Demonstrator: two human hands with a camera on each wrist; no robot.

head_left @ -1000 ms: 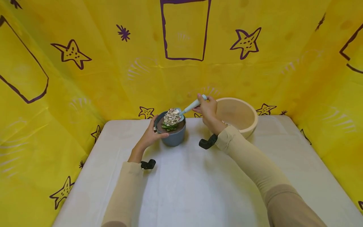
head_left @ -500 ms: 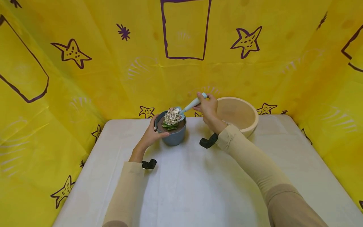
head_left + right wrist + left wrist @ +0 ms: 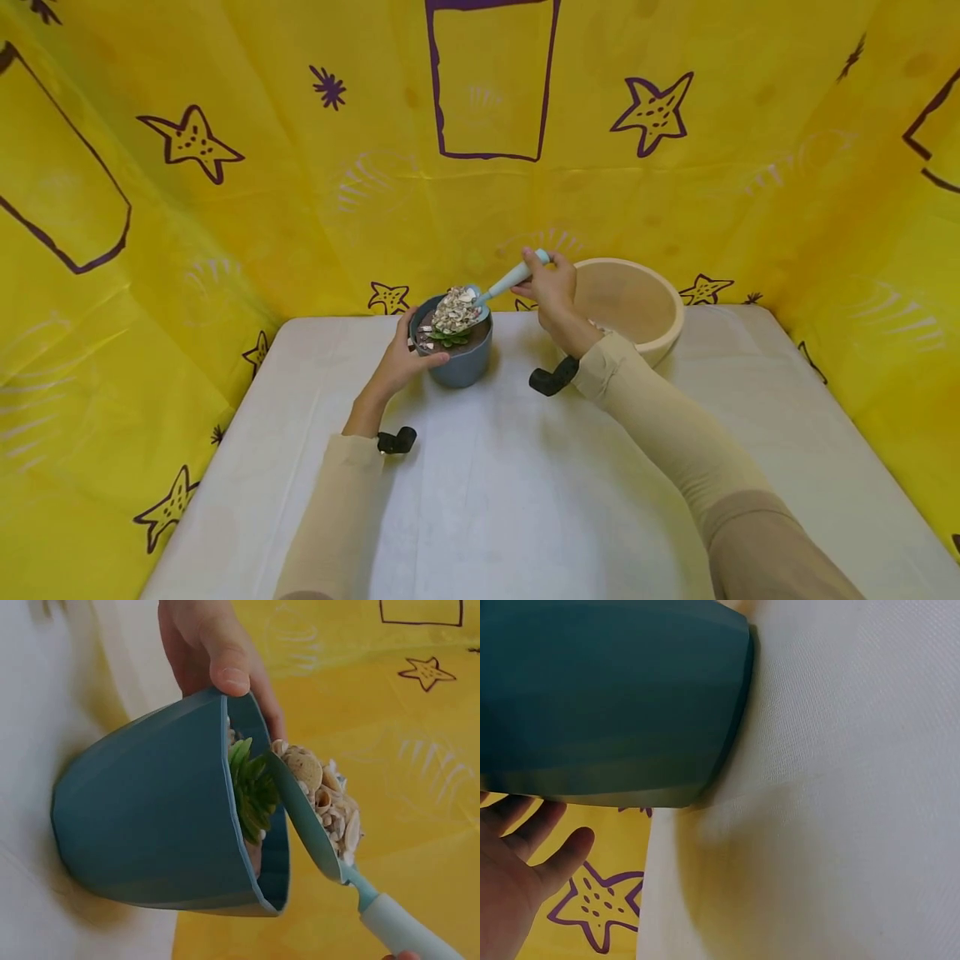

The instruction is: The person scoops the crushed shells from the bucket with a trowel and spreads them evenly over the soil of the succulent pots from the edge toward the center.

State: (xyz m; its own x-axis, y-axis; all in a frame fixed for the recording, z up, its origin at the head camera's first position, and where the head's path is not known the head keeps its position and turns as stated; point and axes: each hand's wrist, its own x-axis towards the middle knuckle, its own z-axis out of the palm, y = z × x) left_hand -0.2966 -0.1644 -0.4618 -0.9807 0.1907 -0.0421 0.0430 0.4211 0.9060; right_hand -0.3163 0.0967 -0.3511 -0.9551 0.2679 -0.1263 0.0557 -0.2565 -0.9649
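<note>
A blue plant pot (image 3: 461, 367) with brown soil and a small green succulent (image 3: 253, 787) stands upright on the table. My left hand (image 3: 401, 358) holds the pot at its left side, thumb over the near rim. My right hand (image 3: 553, 292) grips the pale blue handle of a small garden trowel (image 3: 307, 817). The trowel's blade is tilted over the plant, heaped with small shells (image 3: 330, 799). Some shell bits (image 3: 426, 340) lie on the soil at the left, beside my left hand. Part of the soil is hidden under the trowel.
A large cream bowl (image 3: 663, 321) stands to the right, behind my right wrist, which hides part of it. White cloth (image 3: 480, 500) covers the table. Yellow patterned fabric (image 3: 480, 208) rises along the back and sides.
Shell bits have dropped from the trowel onto the left side of the soil. The heap has slid a little toward the tip. Both hands stay almost where they were.
</note>
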